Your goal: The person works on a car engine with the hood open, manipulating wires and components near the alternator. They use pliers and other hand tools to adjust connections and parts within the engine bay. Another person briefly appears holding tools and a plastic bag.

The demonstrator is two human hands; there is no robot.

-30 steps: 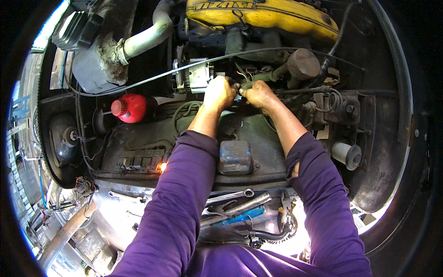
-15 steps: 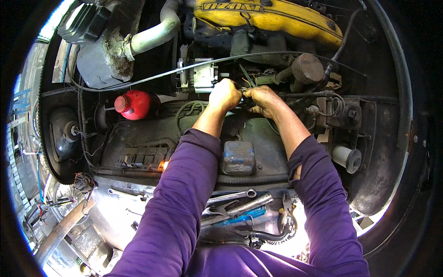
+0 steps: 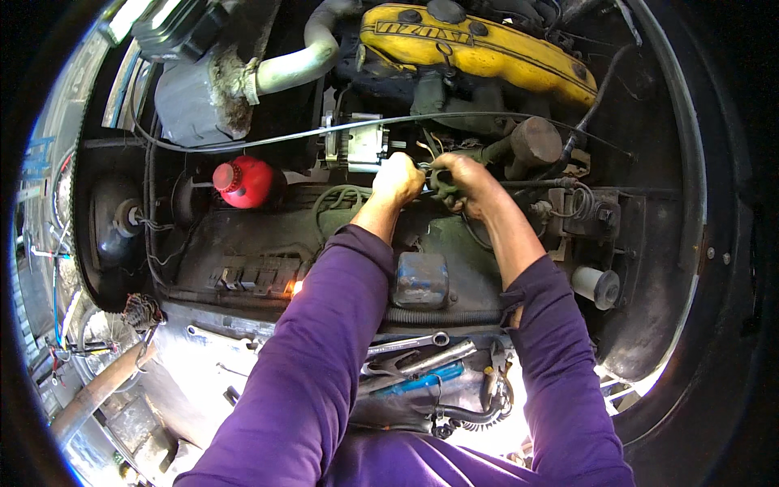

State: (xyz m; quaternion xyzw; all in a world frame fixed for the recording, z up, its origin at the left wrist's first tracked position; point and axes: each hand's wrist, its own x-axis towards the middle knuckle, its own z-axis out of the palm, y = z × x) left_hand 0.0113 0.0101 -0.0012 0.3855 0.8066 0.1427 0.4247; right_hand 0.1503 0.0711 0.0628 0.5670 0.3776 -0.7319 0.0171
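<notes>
Both my hands meet deep in the engine bay, just to the right of a silver alternator (image 3: 363, 144). Thin wires (image 3: 430, 146), tan and dark, rise between my fingers. My left hand (image 3: 398, 180) is closed, thumb and fingertips pinching at the wires. Facing it, my right hand (image 3: 464, 183) curls its dirty fingers around the same wires from the right. What lies within the grip is mostly hidden by the fingers. Behind the hands sits the engine's yellow valve cover (image 3: 479, 45), and a thin grey cable (image 3: 324, 124) stretches across in front of it.
A red round bottle (image 3: 246, 183) stands at left below a grey air-cleaner housing (image 3: 195, 97). Under my forearms are a blue-worn metal box (image 3: 422, 280) and a lit bulb (image 3: 297, 286). Nearer me lie wrenches (image 3: 406, 344), a blue-handled tool (image 3: 422, 379) and coiled cable (image 3: 491, 414).
The view has shifted slightly. My right hand has turned, with more of its curled fingers showing, and the wires between my hands stand differently. Both hands stay at the same spot.
</notes>
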